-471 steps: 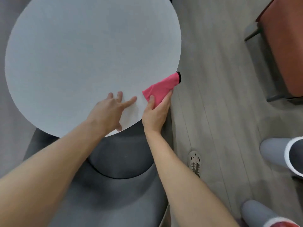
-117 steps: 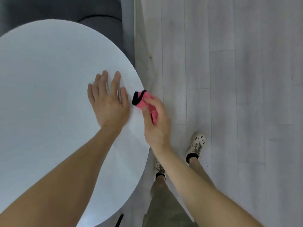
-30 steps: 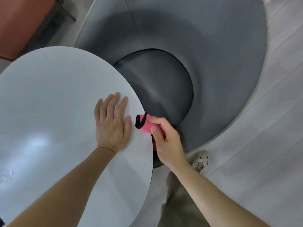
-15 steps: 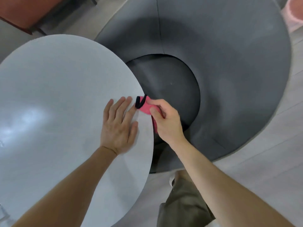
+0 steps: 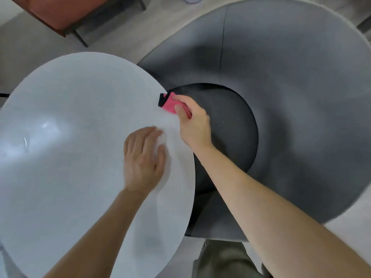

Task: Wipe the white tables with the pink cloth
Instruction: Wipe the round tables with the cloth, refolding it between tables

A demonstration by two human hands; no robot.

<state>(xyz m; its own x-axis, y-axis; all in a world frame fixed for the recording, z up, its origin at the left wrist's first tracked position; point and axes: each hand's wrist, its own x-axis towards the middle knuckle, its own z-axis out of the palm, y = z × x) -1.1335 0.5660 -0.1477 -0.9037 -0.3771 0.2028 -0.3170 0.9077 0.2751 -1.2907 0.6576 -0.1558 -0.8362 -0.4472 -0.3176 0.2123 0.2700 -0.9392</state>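
Observation:
A round white table [image 5: 70, 137] fills the left half of the view. My right hand [image 5: 193, 125] grips the pink cloth [image 5: 168, 103], which has a black trim, and holds it against the table's right rim. Most of the cloth is hidden under my fingers. My left hand [image 5: 143, 159] rests flat on the tabletop, fingers together, a little nearer me than the cloth and apart from it.
A large grey round armchair [image 5: 291, 97] sits tight against the table's right side. A red-brown chair [image 5: 66, 11] with dark legs stands at the top left. Pale wood floor [image 5: 24, 53] shows behind the table. My trouser leg [image 5: 224, 259] is at the bottom.
My right hand has slid the cloth farther along the table's rim, away from me. My left hand now sits well behind the cloth instead of beside it. The view has shifted.

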